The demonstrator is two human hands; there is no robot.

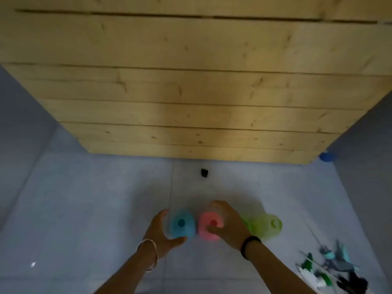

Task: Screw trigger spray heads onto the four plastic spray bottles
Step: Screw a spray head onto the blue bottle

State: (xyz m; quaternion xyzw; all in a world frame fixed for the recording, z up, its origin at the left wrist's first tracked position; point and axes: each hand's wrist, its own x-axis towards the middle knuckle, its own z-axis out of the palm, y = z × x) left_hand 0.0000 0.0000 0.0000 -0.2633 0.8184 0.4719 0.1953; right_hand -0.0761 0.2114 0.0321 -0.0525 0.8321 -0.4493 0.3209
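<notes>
Seen from above, a blue bottle [182,223], a pink bottle [209,227] and a green bottle [264,227] stand in a row on the grey floor, all with bare open necks. My left hand [162,232] curls around the left side of the blue bottle, thumb near its front. My right hand [228,221] wraps over the pink bottle from the right. A heap of trigger spray heads [331,270] in green, teal, white and black lies at the lower right. The green bottle is blurred and may be two.
A wooden plank structure [191,92] fills the upper view. A small black object [204,172] lies on the floor before it. A blue round thing [327,157] peeks out at its right corner. Grey walls rise left and right.
</notes>
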